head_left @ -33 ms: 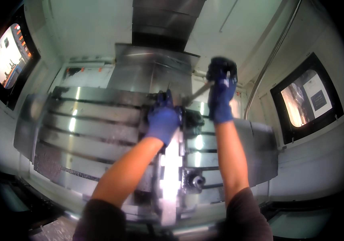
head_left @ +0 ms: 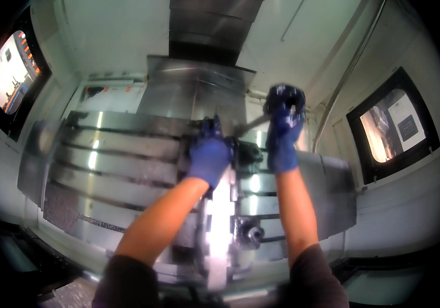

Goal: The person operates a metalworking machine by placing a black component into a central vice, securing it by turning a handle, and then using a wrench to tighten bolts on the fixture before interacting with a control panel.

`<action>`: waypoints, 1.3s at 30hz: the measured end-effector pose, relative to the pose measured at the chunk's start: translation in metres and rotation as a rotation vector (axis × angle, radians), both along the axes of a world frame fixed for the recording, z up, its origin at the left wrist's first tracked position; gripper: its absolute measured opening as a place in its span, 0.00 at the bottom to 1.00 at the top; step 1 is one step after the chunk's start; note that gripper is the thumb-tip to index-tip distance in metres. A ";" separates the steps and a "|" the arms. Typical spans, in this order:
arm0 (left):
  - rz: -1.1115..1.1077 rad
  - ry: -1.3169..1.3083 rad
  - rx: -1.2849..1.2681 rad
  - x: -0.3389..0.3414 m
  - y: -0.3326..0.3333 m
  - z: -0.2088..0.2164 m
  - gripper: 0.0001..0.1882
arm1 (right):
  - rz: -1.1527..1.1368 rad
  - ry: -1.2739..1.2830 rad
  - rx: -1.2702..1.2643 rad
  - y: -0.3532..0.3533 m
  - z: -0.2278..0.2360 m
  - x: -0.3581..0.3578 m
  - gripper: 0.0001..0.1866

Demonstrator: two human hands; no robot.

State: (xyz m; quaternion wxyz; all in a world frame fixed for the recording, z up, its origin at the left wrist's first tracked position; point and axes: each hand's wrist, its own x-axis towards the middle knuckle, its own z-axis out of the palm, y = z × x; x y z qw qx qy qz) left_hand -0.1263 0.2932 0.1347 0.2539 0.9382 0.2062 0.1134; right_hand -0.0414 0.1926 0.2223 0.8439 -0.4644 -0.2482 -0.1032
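My right hand (head_left: 285, 128), in a blue glove with dark fingers, is closed around the outer end of a long metal bar handle (head_left: 256, 123). The bar slants down to the left toward the far end of a clamping fixture; its inner end is blurred, so the tool's exact kind does not show. My left hand (head_left: 209, 156), also gloved in blue, lies over the fixture's far end with its fingers stretched forward, partly hidden and smeared. Between my arms runs the fixture's bright metal bar (head_left: 219, 220). A dark block (head_left: 250, 154) sits just right of my left hand.
Beneath the fixture spreads a slotted metal machine table (head_left: 122, 163). A round metal fitting (head_left: 254, 234) sticks out at the fixture's near right. Light walls enclose the space, with a left window (head_left: 12, 72) and a right window (head_left: 392, 126). A rail (head_left: 346, 77) slants along the right.
My right hand has come down a little toward me, and the bar's outer end has dropped with it. My left hand has hardly moved.
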 end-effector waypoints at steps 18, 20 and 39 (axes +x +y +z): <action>-0.012 -0.053 -0.097 0.002 0.006 -0.001 0.32 | -0.092 -0.114 -0.226 -0.007 -0.003 -0.022 0.07; 0.010 0.043 -0.119 0.003 0.002 0.013 0.31 | -0.287 -0.459 -0.236 -0.033 -0.043 -0.047 0.09; -0.092 -0.090 0.044 -0.003 0.006 0.010 0.30 | -0.031 -0.204 -0.079 -0.015 -0.027 -0.049 0.13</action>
